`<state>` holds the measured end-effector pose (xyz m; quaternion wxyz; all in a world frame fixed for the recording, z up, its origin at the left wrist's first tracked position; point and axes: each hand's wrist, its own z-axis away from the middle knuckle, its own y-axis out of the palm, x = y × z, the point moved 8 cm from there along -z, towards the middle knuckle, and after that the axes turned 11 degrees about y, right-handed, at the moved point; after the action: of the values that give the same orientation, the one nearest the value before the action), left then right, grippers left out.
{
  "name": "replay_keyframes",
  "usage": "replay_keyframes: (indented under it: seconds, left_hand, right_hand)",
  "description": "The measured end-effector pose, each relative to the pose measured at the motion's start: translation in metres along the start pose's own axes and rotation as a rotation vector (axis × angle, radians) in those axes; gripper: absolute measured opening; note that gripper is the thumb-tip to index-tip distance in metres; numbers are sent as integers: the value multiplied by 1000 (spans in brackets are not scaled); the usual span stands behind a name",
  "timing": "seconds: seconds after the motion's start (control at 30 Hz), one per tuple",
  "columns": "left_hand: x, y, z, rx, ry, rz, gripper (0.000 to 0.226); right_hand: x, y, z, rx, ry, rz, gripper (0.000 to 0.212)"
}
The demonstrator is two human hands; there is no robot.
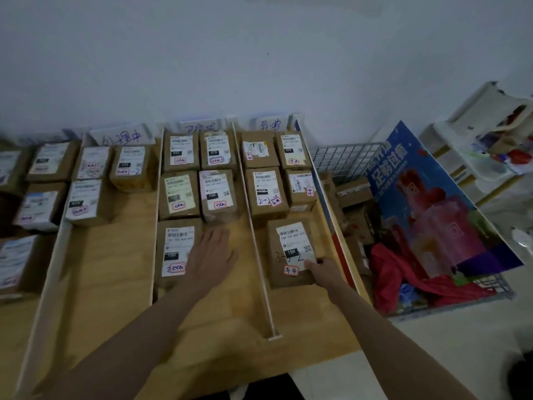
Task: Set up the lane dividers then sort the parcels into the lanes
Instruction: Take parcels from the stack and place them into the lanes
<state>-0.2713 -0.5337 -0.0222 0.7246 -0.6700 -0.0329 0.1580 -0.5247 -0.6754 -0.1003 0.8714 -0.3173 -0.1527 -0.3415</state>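
Observation:
White lane dividers [261, 235] split the wooden table [109, 272] into lanes, each holding several brown parcels with white labels. In the right lane, my right hand [321, 267] grips the near right corner of a labelled parcel [291, 252] lying flat on the table. My left hand [212, 252] lies flat with fingers spread in the middle lane, beside another parcel [176, 252] and touching its right edge. Handwritten paper signs [119, 135] stand against the wall at the head of the lanes.
More parcels [37, 203] lie left of the leftmost divider [46, 287]. A wire basket [343, 160] to the right of the table holds boxes, a red cloth [398, 272] and a blue printed board [432, 203]. White shelving [478, 134] stands at far right.

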Motion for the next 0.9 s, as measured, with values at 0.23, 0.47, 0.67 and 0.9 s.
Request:
replay_keyframes:
  seconds: [0.23,0.47,0.67,0.9]
  left_hand:
    - [-5,20,5,59,-159,-4,54]
    - [-8,25,11,50,-222,26,53]
    - [-8,27,13,79,-255,4,53]
    - [-12,28,12,91,-271,-2,53]
  right_hand:
    - [3,19,-31,159,11,73,36]
    - [5,27,-44,216,13,128,38]
    - [12,35,-47,249,23,149,36]
    - [12,39,-50,261,28,169,36]
